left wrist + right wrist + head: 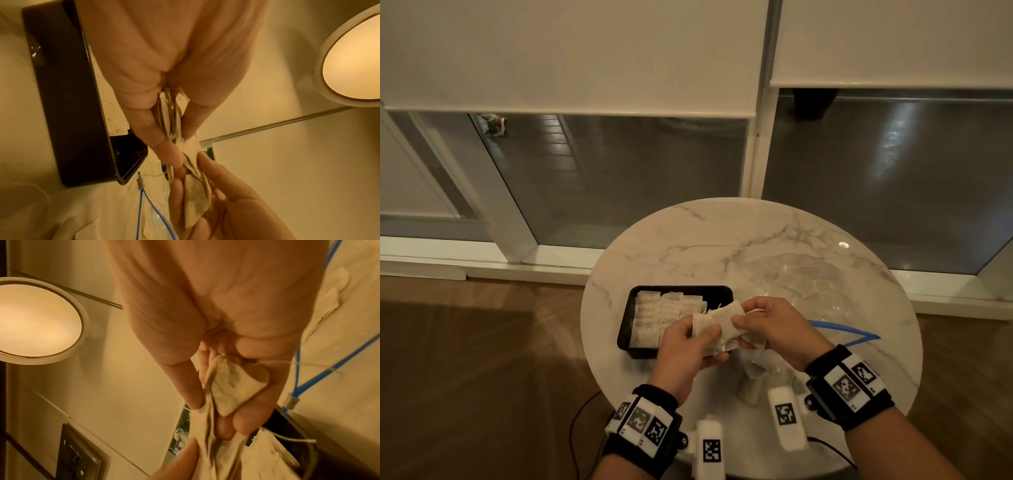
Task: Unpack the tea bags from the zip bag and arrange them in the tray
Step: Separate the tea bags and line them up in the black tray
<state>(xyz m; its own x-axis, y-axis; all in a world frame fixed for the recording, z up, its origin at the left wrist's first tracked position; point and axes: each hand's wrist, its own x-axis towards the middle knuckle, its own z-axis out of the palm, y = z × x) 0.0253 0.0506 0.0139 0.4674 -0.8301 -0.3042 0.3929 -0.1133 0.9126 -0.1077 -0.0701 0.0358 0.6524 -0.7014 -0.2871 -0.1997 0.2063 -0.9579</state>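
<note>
marble ran round and pale across the table (722, 240), whose far half lay bare toward the window, while its near rim sat under both wrists. on the left part of it stood the black tray (719, 291), its near-left corner close to the table's edge and its left and middle portion filled with rows of white tea bags (664, 308); the right end of the tray showed dark bottom. to the right of the tray lay the clear zip bag (808, 284), flattened on the marble, its blue zip strip (842, 331) splayed in a v just beside the right wrist, well inside the table's right rim. more loose bags (751, 385) lay near the front edge between the two forearms. above the tray's near-right corner the left hand (685, 346) and the right hand (774, 323) met over a held bunch of tea bags (722, 323). the left hand's thumb and fingers (168, 151) were drawn narrow, pinching several bags pressed flat together. the right hand's thumb (191, 394) and curled fingers pinched the other end of the same bunch, with one bag (228, 389) lying against its palm and a thin string trailing off to the side.
</note>
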